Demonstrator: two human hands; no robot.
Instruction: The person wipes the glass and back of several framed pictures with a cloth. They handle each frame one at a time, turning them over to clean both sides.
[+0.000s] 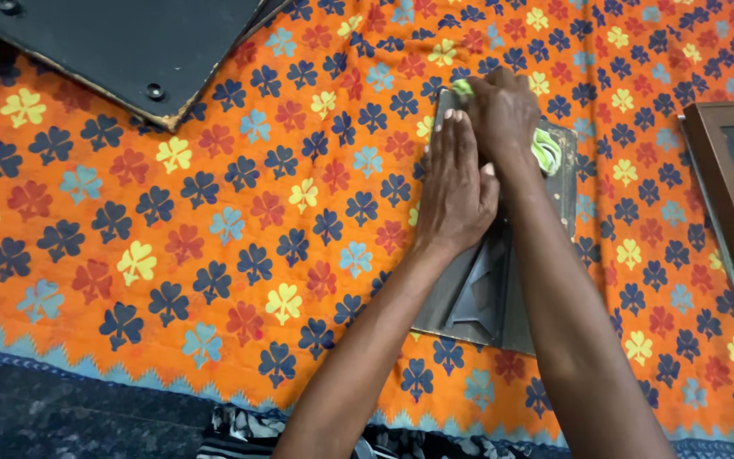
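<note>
The left hand (456, 191) pressed flat on the grey rectangular panel (503, 293); the right hand (503, 110), at twelve o'clock, was clamped on a green cloth (545, 149); firm pressure suited wiping.

Both forearms are reaching forward from the bottom edge, converging toward the middle. The left hand (456, 191) is lying flat, palm down, fingers straight and pressed together, pointing away. The right hand (503, 110) is sitting just ahead of it, knuckles up, fingers curled under in a loose fist.
</note>
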